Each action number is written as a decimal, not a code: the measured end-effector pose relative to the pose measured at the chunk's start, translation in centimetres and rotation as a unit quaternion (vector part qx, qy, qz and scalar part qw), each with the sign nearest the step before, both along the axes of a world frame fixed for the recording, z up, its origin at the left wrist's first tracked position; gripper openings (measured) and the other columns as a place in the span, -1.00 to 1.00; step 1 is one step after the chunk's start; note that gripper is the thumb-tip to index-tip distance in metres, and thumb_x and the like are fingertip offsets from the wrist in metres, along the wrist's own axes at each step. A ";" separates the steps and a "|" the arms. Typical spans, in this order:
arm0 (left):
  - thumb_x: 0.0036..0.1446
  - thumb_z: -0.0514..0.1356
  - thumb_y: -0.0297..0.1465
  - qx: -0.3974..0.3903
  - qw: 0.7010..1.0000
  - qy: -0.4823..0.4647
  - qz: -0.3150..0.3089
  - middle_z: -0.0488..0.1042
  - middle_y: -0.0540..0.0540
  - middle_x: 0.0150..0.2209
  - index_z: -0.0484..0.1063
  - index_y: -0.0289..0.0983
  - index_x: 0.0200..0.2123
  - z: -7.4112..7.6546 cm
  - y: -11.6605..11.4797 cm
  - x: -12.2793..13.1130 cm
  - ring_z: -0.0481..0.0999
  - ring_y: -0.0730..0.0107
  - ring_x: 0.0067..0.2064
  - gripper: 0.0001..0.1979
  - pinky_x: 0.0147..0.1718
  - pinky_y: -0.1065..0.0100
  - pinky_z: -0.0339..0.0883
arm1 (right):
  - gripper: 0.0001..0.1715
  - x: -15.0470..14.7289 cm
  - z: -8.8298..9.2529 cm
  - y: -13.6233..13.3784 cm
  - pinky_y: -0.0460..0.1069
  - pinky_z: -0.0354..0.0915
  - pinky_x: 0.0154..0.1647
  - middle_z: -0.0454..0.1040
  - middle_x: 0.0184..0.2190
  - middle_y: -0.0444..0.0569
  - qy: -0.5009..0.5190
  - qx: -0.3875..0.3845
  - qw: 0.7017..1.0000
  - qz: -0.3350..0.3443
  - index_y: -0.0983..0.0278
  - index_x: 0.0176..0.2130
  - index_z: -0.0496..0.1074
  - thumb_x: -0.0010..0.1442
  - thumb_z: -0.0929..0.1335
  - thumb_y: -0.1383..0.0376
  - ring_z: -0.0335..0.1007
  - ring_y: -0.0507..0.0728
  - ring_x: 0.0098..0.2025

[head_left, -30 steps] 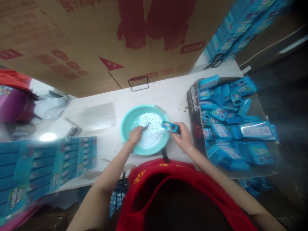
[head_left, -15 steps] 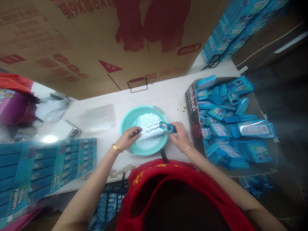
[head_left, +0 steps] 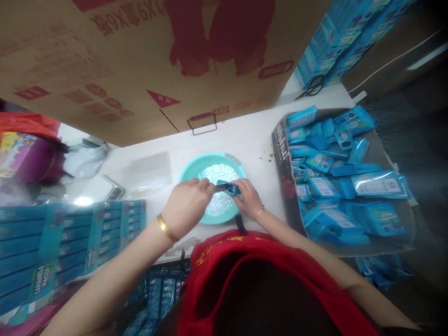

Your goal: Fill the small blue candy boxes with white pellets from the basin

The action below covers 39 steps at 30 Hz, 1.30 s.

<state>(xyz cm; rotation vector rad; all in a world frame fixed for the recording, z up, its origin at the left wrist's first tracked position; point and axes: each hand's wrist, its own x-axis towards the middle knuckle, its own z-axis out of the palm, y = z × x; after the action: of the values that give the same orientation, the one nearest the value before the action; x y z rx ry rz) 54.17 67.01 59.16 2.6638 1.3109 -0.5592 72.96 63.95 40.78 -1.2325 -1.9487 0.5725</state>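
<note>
My left hand (head_left: 189, 203), palm down over the left side of a turquoise basin (head_left: 191, 168), is closed on a narrow scoop (head_left: 221, 187), of which only a short dark part shows. The scoop's tip meets the end of a small blue box (head_left: 234, 189); how far it reaches inside cannot be made out. My right hand (head_left: 249, 199) grips that box from the right, over the basin. Small white pellets (head_left: 219, 172) cover much of the basin's bottom, partly hidden by both hands.
A carton of blue packets (head_left: 280, 149) stands on the right. A large cardboard box (head_left: 133, 93) rises behind the basin. Scissors (head_left: 314, 86) lie at the back right. Stacked blue boxes (head_left: 73, 247) and a clear plastic tray (head_left: 147, 172) are on the left.
My left hand has moved right and turned palm down, bringing the scoop to the box. The row of white pellets seen along the scoop is now out of sight. My right hand shifted slightly left.
</note>
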 end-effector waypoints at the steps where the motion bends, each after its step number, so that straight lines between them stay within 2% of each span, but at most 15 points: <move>1: 0.23 -0.01 -0.50 0.014 0.999 -0.015 0.026 0.43 -0.13 -0.29 0.38 -0.28 -0.18 -1.1 0.5 -0.9 0.43 0.26 -0.27 -0.81 -0.38 0.33 0.25 | -0.60 0.3 0.0 0.0 0.18 0.30 -0.08 0.38 -0.15 0.11 0.004 -0.004 1.000 -0.007 0.28 -0.01 0.28 0.12 0.27 0.44 0.27 0.28 -0.09; 3: 0.27 -0.03 -0.40 0.027 0.993 -0.048 0.103 0.42 -0.13 -0.23 0.34 -0.25 -0.10 -5.0 1.7 -3.3 0.43 0.25 -0.23 -0.79 -0.34 0.33 0.25 | -0.64 1.2 0.0 0.0 0.18 0.30 -0.08 0.37 -0.16 0.11 0.015 -0.015 0.999 -0.030 0.27 -0.02 0.28 0.16 0.29 0.39 0.28 0.27 -0.10; 6: 0.28 -0.04 -0.36 -0.045 0.971 -0.084 0.217 0.41 -0.17 -0.20 0.34 -0.27 -0.08 -13.2 2.9 -6.1 0.42 0.22 -0.21 -0.76 -0.25 0.29 0.26 | -0.68 2.6 0.5 -0.1 0.17 0.31 -0.08 0.36 -0.17 0.07 0.036 -0.036 0.996 -0.074 0.24 -0.03 0.28 0.19 0.32 0.30 0.29 0.25 -0.10; 8: 0.25 -0.02 -0.42 -0.098 0.955 -0.120 0.253 0.41 -0.21 -0.19 0.37 -0.31 -0.11 -18.4 2.7 -6.2 0.41 0.18 -0.15 -0.77 -0.17 0.25 0.26 | -0.68 3.4 0.8 -0.1 0.16 0.32 -0.09 0.36 -0.18 0.06 0.044 -0.050 0.993 -0.099 0.23 -0.05 0.28 0.19 0.34 0.25 0.31 0.24 -0.11; 10: 0.23 -0.01 -0.47 -0.130 0.946 -0.151 0.256 0.43 -0.21 -0.17 0.39 -0.30 -0.11 -22.5 1.5 -5.0 0.41 0.17 -0.10 -0.76 -0.11 0.24 0.25 | -0.68 4.0 1.0 -0.1 0.15 0.32 -0.10 0.36 -0.19 0.05 0.047 -0.057 0.990 -0.120 0.23 -0.06 0.29 0.18 0.35 0.22 0.32 0.23 -0.12; 13: 0.21 0.02 -0.44 -0.166 0.929 -0.211 0.253 0.44 -0.19 -0.10 0.37 -0.26 -0.07 -25.9 -0.6 -2.4 0.41 0.19 -0.04 -0.75 -0.05 0.23 0.26 | -0.65 4.6 1.1 -0.1 0.13 0.32 -0.11 0.36 -0.19 0.03 0.050 -0.063 0.986 -0.144 0.23 -0.07 0.29 0.17 0.37 0.19 0.33 0.22 -0.13; 16: 0.21 0.05 -0.40 -0.202 0.903 -0.278 0.256 0.47 -0.14 -0.10 0.34 -0.25 -0.05 -26.9 -1.8 -1.4 0.45 0.27 -0.07 -0.75 -0.07 0.27 0.31 | -0.63 4.8 0.9 -0.1 0.12 0.32 -0.10 0.37 -0.19 0.01 0.056 -0.073 0.982 -0.164 0.23 -0.06 0.28 0.16 0.37 0.18 0.34 0.21 -0.13; 19: 0.20 0.06 -0.37 -0.226 0.880 -0.329 0.255 0.49 -0.11 -0.14 0.32 -0.26 -0.06 -25.8 -1.9 -2.5 0.48 0.34 -0.12 -0.75 -0.11 0.33 0.35 | -0.63 4.9 0.8 -0.1 0.12 0.31 -0.10 0.37 -0.19 0.01 0.054 -0.074 0.982 -0.167 0.23 -0.06 0.28 0.16 0.37 0.18 0.34 0.21 -0.13; 21: 0.20 0.06 -0.32 -0.227 0.868 -0.361 0.254 0.48 -0.11 -0.13 0.31 -0.27 -0.06 -23.9 -1.7 -3.8 0.47 0.34 -0.11 -0.74 -0.10 0.34 0.36 | -0.64 4.9 0.8 -0.1 0.13 0.31 -0.10 0.36 -0.19 0.03 0.042 -0.064 0.984 -0.159 0.24 -0.06 0.29 0.17 0.36 0.18 0.33 0.22 -0.13; 24: 0.20 0.06 -0.25 -0.223 0.846 -0.419 0.242 0.46 -0.12 -0.12 0.32 -0.25 -0.08 -19.2 -1.2 -5.6 0.46 0.32 -0.09 -0.72 -0.08 0.31 0.36 | -0.68 4.5 0.8 0.0 0.14 0.31 -0.10 0.36 -0.19 0.06 0.017 -0.042 0.990 -0.131 0.26 -0.06 0.29 0.18 0.34 0.24 0.30 0.24 -0.12; 26: 0.21 0.06 -0.24 -0.215 0.847 -0.431 0.225 0.46 -0.13 -0.10 0.33 -0.24 -0.07 -15.4 -0.6 -6.2 0.46 0.32 -0.09 -0.72 -0.07 0.28 0.36 | -0.69 3.9 0.8 0.1 0.15 0.30 -0.10 0.37 -0.18 0.08 -0.001 -0.029 0.994 -0.101 0.27 -0.05 0.29 0.17 0.31 0.31 0.28 0.25 -0.12; 30: 0.24 0.03 -0.31 -0.180 0.911 -0.338 0.153 0.48 -0.11 -0.08 0.33 -0.23 -0.04 -8.4 0.5 -5.3 0.47 0.33 -0.10 -0.75 -0.11 0.28 0.36 | -0.61 2.1 0.8 0.4 0.18 0.29 -0.09 0.38 -0.17 0.11 -0.017 -0.008 0.999 -0.043 0.28 -0.03 0.30 0.11 0.27 0.42 0.26 0.28 -0.11; 34: 0.24 0.01 -0.40 -0.088 0.985 -0.132 0.073 0.49 -0.13 -0.20 0.38 -0.26 -0.13 -3.3 0.7 -2.1 0.48 0.25 -0.20 -0.80 -0.28 0.28 0.35 | -0.53 0.3 0.8 0.5 0.19 0.29 -0.08 0.39 -0.16 0.12 -0.013 -0.001 1.000 -0.020 0.29 0.00 0.30 0.07 0.24 0.46 0.26 0.28 -0.10; 37: 0.19 -0.02 -0.54 -0.034 0.999 -0.005 0.010 0.45 -0.16 -0.32 0.39 -0.31 -0.25 -0.3 0.0 0.5 0.45 0.22 -0.29 -0.80 -0.40 0.29 0.29 | -0.53 -0.3 0.7 0.5 0.18 0.29 -0.08 0.39 -0.15 0.11 -0.007 0.003 1.000 -0.011 0.28 0.00 0.29 0.07 0.24 0.47 0.27 0.28 -0.10; 39: 0.17 -0.02 -0.58 -0.014 1.000 0.018 -0.019 0.44 -0.16 -0.35 0.39 -0.32 -0.28 0.9 -0.3 1.3 0.43 0.21 -0.30 -0.79 -0.40 0.27 0.27 | -0.56 -0.3 0.5 0.4 0.17 0.30 -0.09 0.39 -0.16 0.12 0.002 0.007 1.000 -0.010 0.29 0.00 0.29 0.09 0.24 0.47 0.28 0.27 -0.11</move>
<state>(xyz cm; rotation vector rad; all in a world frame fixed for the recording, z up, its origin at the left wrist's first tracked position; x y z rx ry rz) 55.46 66.70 60.02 2.6729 1.2541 -0.6286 72.62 64.36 41.25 -1.2394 -1.9323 0.5512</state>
